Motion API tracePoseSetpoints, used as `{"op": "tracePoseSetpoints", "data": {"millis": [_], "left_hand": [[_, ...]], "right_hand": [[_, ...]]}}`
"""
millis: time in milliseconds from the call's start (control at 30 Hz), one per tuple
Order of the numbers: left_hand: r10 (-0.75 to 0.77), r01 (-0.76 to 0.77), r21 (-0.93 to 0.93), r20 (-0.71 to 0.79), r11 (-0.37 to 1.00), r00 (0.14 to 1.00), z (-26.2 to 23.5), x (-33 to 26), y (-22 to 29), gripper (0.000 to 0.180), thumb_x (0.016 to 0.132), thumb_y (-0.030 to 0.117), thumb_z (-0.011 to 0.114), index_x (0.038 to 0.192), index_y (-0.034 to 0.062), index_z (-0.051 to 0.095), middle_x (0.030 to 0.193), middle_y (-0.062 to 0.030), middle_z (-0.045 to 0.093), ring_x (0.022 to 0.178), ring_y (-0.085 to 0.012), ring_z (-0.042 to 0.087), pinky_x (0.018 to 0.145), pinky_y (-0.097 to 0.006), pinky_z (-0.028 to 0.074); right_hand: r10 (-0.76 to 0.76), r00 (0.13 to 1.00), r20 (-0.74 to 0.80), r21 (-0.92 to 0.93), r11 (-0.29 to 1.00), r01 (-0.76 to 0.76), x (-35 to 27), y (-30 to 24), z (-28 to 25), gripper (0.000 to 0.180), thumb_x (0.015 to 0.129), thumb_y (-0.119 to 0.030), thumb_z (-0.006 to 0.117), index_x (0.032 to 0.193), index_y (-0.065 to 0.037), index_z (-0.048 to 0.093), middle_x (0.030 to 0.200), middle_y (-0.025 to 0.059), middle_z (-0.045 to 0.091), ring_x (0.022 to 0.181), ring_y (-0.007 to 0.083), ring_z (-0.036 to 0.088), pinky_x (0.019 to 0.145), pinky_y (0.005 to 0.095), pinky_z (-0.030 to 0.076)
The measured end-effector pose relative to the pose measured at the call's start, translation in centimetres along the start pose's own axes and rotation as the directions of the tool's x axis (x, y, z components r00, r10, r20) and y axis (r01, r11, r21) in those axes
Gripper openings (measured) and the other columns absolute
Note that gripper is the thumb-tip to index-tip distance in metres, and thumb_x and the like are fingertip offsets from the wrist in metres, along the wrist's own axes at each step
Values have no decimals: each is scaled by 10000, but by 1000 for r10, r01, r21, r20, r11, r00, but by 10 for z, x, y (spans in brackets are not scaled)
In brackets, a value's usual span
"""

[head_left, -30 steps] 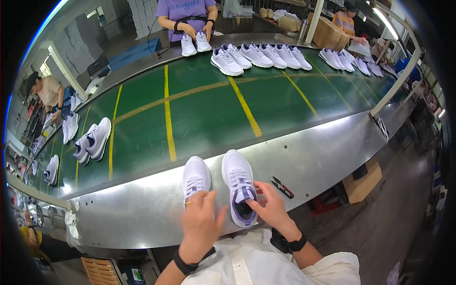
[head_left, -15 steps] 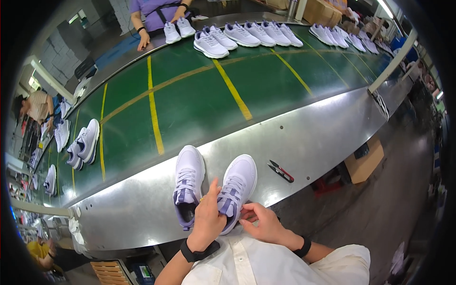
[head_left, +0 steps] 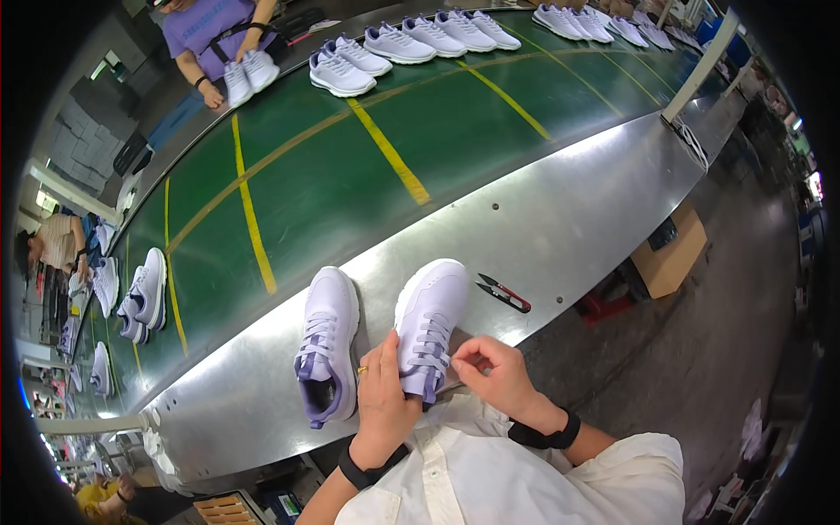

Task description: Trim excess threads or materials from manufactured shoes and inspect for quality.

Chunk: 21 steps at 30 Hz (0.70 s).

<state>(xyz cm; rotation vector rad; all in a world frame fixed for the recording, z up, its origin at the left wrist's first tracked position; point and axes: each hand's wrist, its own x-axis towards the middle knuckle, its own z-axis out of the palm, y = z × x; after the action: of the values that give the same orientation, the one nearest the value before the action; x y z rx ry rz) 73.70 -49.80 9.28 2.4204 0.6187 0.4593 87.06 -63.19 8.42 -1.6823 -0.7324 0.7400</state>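
Note:
My left hand [head_left: 385, 398] is closed around the left side and heel of a pale lilac sneaker [head_left: 437, 293], whose toe points away from me. The shoe is tilted a little, its white sole showing along the left. Just right of its laces, my right hand [head_left: 497, 376] is closed in a pinch; whatever the fingertips may hold is too small to make out. The matching sneaker [head_left: 328, 319] stands to the left on the metal ledge [head_left: 542, 236], its dark insole visible. Black and red thread snips [head_left: 504, 294] lie on the ledge beyond my right hand.
A green conveyor belt [head_left: 324, 175] with yellow lines runs past the ledge. Several sneakers [head_left: 402, 42] line its far edge, and others stand at the left. Across the belt, a person [head_left: 210, 39] holds a pair. A cardboard box [head_left: 672, 249] sits below the ledge's right side.
The held sneaker has turned and tilted, and my left hand now grips its left side. My right hand has drawn away from the collar, to the right. The whole view has shifted slightly.

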Motion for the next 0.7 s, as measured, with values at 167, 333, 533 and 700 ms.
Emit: {"op": "tracePoseSetpoints", "data": {"millis": [167,333,533,700], "left_hand": [[25,-28,43,59,999,998,3,-1,-1,698,686,-37,648,1338,-64,400,1258,-265,523,1151,-415,515,994,-460,402],[1,-5,52,69,999,998,3,-2,0,685,677,-38,658,1318,-63,418,1281,-269,514,1202,-416,496,1021,-449,394],[58,-76,190,98,979,993,7,-4,0,736,637,3,711,1302,-84,405,1298,-272,497,1234,-435,468,1064,-503,345],[49,-91,257,164,962,985,11,-4,9,753,600,39,748,1253,-106,403,1329,-304,449,1263,-467,425,1074,-542,313]], "right_hand": [[-60,994,-95,31,998,63,12,-9,-9,107,835,-22,674,922,-14,613,854,35,658,736,82,632,664,227,515],[-115,990,-78,-13,993,114,18,-14,-11,130,831,-13,677,937,-20,603,850,37,657,747,97,643,681,234,518],[-185,982,-44,-41,982,183,25,-19,-10,166,826,-20,666,962,-42,573,871,61,645,731,153,650,666,269,524],[-291,956,22,-187,938,290,28,-23,-8,217,787,10,685,964,-36,566,870,82,644,751,185,672,672,283,531]]}}
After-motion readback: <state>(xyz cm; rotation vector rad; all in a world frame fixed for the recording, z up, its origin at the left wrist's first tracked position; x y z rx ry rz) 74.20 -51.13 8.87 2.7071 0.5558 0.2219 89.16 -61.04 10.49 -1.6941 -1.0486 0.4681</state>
